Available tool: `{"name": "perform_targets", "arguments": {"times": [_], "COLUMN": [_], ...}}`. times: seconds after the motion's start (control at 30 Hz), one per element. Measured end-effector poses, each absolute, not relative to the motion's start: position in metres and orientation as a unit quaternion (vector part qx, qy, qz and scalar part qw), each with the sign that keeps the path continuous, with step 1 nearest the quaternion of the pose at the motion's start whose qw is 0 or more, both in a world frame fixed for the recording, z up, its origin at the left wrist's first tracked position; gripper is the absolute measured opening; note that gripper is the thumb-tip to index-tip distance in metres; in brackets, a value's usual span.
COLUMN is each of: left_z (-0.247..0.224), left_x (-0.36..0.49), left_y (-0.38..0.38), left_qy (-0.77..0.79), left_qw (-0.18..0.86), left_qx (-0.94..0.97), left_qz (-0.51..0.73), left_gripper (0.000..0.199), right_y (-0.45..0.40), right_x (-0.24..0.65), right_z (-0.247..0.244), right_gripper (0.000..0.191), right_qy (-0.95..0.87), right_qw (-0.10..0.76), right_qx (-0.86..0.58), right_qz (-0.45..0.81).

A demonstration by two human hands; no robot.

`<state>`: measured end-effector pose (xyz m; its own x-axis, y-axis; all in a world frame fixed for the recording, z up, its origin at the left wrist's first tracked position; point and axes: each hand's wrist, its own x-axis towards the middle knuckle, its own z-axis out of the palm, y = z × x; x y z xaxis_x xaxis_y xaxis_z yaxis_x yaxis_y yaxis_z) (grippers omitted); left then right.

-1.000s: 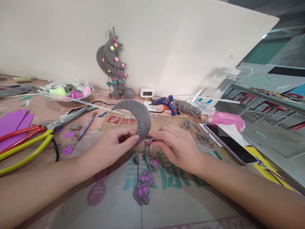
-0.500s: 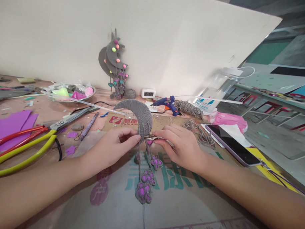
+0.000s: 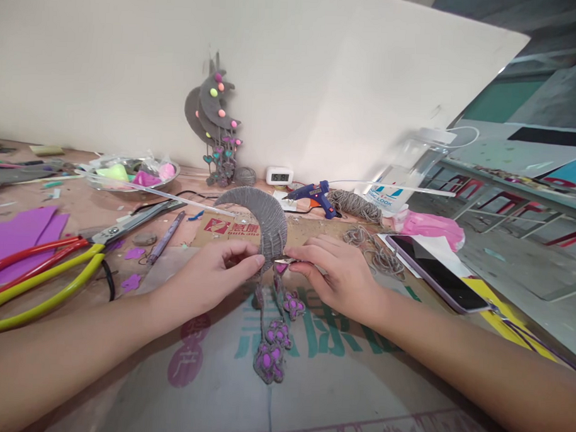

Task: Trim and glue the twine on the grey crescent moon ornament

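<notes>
A grey yarn-wrapped crescent [image 3: 264, 218] stands above the cardboard, its lower end pinched between the thumb and fingers of my left hand [image 3: 224, 267]. Grey cords hang from it, bearing purple-and-grey flowers [image 3: 270, 360] that lie toward me. My right hand [image 3: 336, 268] is closed on a small, thin metallic tool [image 3: 284, 261], whose tip is at the crescent's lower right edge, just above a small purple piece [image 3: 280, 269]. The exact kind of tool is hard to make out.
Red-and-yellow-handled scissors [image 3: 91, 253] and purple sheets [image 3: 20, 235] lie left. A blue glue gun [image 3: 317, 195], white clock [image 3: 279, 176] and yarn [image 3: 357, 206] are behind. A phone [image 3: 437, 271] lies right. Decorated crescents [image 3: 211, 106] hang on the wall.
The tool tip in my right hand has shifted slightly at the crescent's edge. Both hands keep their grip, and the whole view has shifted slightly.
</notes>
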<state>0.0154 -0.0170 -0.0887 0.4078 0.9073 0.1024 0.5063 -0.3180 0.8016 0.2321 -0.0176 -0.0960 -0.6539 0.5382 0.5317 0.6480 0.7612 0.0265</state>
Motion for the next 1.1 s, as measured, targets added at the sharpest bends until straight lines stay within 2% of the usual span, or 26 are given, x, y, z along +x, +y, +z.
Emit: {"name": "perform_targets", "arguments": {"times": [0.4,0.7,1.1], "left_z": [-0.097,-0.100,-0.102], "left_x": [0.013,0.012,0.011], "left_y": [-0.015,-0.015,-0.012], "left_qy": [0.447,0.439,0.428], "left_qw": [0.351,0.357,0.380], "left_qx": [0.767,0.765,0.759], "left_qz": [0.299,0.308,0.310], "left_gripper": [0.031,0.029,0.030], "right_y": [-0.018,-0.020,-0.017], "right_x": [0.232,0.229,0.231], "right_z": [-0.097,-0.097,-0.097], "right_gripper": [0.018,0.015,0.016], "right_qy": [-0.899,-0.886,-0.897], "right_qw": [0.262,0.283,0.271], "right_qx": [-0.332,-0.364,-0.332], "right_qz": [-0.112,-0.050,-0.106]}}
